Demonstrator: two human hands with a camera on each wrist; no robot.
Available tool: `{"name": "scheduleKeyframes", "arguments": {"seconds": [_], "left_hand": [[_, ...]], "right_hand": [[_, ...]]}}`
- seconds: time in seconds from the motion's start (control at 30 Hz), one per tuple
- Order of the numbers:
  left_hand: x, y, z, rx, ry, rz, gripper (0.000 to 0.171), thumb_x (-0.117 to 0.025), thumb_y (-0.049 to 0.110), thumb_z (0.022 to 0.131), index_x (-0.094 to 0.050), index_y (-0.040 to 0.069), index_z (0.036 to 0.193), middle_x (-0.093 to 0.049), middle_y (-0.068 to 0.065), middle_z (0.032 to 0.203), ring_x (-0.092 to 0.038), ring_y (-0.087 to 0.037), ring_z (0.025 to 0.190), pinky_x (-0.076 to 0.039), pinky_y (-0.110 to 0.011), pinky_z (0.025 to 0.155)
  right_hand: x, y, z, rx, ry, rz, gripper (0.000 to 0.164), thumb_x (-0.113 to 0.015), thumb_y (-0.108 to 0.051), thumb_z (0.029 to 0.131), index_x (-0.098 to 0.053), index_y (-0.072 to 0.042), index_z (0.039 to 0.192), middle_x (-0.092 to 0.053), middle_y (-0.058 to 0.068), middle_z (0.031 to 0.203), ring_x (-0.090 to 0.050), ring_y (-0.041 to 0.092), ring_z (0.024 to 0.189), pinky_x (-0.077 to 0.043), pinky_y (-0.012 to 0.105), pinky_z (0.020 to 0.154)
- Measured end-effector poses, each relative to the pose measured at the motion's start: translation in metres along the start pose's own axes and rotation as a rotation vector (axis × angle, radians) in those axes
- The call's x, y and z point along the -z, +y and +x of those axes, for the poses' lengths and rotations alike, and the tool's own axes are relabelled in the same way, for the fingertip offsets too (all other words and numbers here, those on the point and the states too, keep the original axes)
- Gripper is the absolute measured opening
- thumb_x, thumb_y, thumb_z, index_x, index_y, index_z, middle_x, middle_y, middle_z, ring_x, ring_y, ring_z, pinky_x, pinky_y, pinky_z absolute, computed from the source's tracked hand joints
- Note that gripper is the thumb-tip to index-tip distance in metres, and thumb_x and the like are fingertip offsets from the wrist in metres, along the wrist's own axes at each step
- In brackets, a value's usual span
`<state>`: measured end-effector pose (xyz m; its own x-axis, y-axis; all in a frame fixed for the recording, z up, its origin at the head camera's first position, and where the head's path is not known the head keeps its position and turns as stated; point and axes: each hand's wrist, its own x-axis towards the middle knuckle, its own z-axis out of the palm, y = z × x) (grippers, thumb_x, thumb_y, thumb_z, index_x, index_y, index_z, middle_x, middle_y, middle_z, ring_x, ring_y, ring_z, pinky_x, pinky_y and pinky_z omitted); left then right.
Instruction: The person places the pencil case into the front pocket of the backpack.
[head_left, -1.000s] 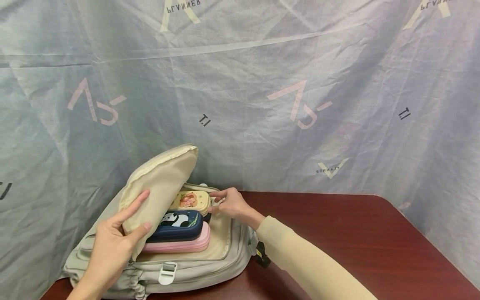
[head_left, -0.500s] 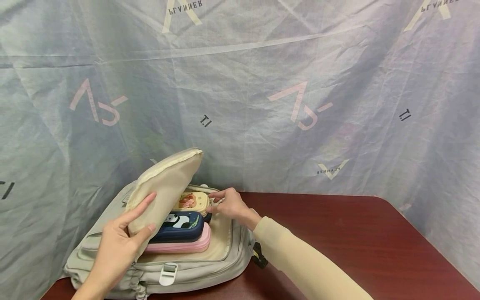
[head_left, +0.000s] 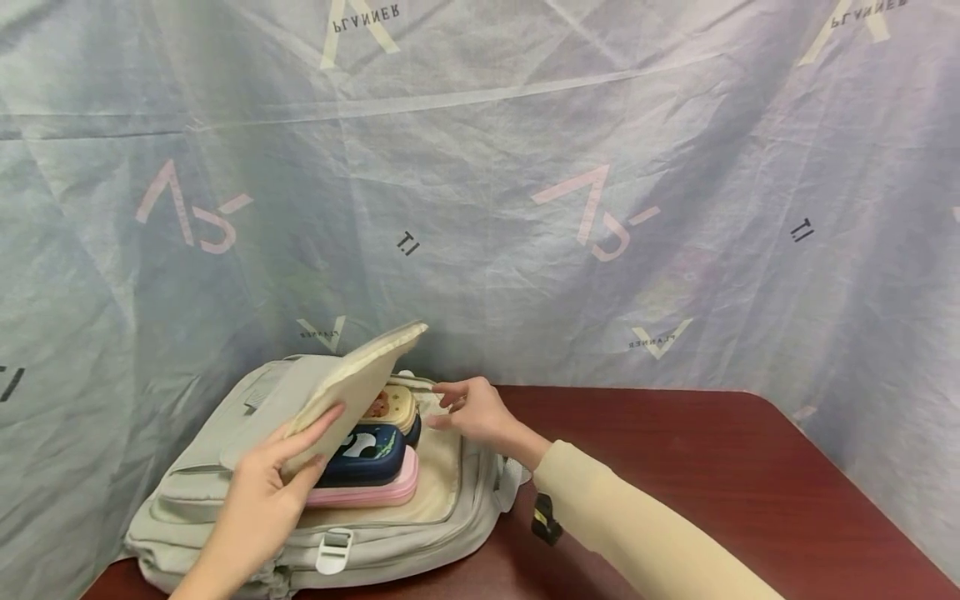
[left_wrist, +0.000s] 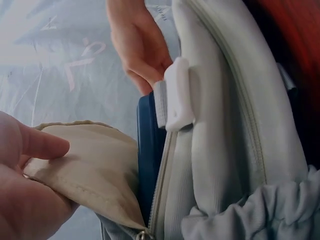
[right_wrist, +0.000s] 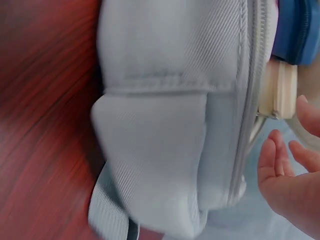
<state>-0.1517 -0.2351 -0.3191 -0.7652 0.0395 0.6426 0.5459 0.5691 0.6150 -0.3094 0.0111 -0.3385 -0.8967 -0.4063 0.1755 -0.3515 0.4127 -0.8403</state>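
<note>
A grey backpack (head_left: 420,546) lies on its back at the table's left with its front compartment unzipped. My left hand (head_left: 266,492) pinches the edge of its cream-lined flap (head_left: 348,392), thumb on the lining, holding it half raised. Inside sit a navy panda pencil case (head_left: 382,467) on top of a pink case (head_left: 375,497), and behind them a yellow case (head_left: 401,408) with a darker one under it. Beside the yellow case, my right hand (head_left: 483,417) hovers at the opening's far right; the right wrist view shows its loosely bent fingers (right_wrist: 270,155) apart from the case. The flap hides the cases' left ends.
The dark red table (head_left: 675,483) stretches to the right of the backpack. A white buckle (head_left: 334,552) sits on the bag's near side, and a black strap buckle (head_left: 545,521) lies by my right sleeve. A grey printed curtain (head_left: 480,208) hangs behind.
The flap has come down and rightward over the cases with my left hand, covering more of them. My right hand has drawn slightly right, away from the yellow case.
</note>
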Motion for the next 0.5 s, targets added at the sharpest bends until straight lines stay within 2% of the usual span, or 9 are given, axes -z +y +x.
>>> {"name": "scheduleKeyframes", "arguments": {"seconds": [0.13,0.27,0.37,0.43,0.5], "left_hand": [[-0.009,0.001,-0.002,-0.042,-0.01,0.031,0.067,-0.064,-0.02,0.089,-0.07,0.021,0.142,-0.062,0.0,0.145,-0.05,-0.002,0.134,-0.039,-0.007,0.104],[-0.02,0.001,-0.006,-0.14,0.005,0.083,0.062,-0.067,-0.023,0.085,-0.077,0.016,0.131,-0.063,-0.006,0.145,-0.055,-0.013,0.133,-0.041,-0.006,0.1],[-0.028,0.001,-0.011,-0.21,-0.002,0.133,0.061,-0.07,-0.025,0.079,-0.081,0.016,0.124,-0.061,-0.014,0.146,-0.062,-0.02,0.123,-0.043,-0.001,0.078],[-0.033,0.0,-0.014,-0.239,-0.02,0.173,0.064,-0.072,-0.025,0.075,-0.082,0.017,0.122,-0.061,-0.014,0.147,-0.062,-0.023,0.125,-0.042,-0.001,0.08],[-0.037,0.0,-0.016,-0.278,-0.027,0.202,0.065,-0.071,-0.025,0.071,-0.083,0.017,0.12,-0.061,-0.01,0.148,-0.062,-0.023,0.127,-0.043,-0.004,0.088]], "right_hand": [[0.019,0.007,-0.016,0.021,-0.006,-0.016,0.046,-0.085,-0.009,0.089,-0.073,-0.005,0.134,-0.073,0.017,0.116,-0.07,0.03,0.101,-0.058,0.033,0.072],[0.038,0.019,-0.036,0.047,0.002,-0.032,0.046,-0.084,-0.007,0.09,-0.072,0.001,0.134,-0.073,0.019,0.112,-0.069,0.024,0.091,-0.055,0.029,0.066],[0.053,0.029,-0.052,0.051,0.008,-0.033,0.046,-0.084,-0.006,0.09,-0.071,0.002,0.133,-0.073,0.018,0.109,-0.069,0.023,0.091,-0.056,0.029,0.067],[0.062,0.034,-0.063,0.051,0.009,-0.026,0.046,-0.084,-0.007,0.089,-0.071,0.002,0.133,-0.074,0.018,0.108,-0.07,0.023,0.093,-0.058,0.03,0.07],[0.07,0.038,-0.073,0.05,0.006,-0.012,0.047,-0.084,-0.007,0.089,-0.071,0.003,0.133,-0.073,0.017,0.108,-0.07,0.023,0.093,-0.059,0.031,0.072]]}}
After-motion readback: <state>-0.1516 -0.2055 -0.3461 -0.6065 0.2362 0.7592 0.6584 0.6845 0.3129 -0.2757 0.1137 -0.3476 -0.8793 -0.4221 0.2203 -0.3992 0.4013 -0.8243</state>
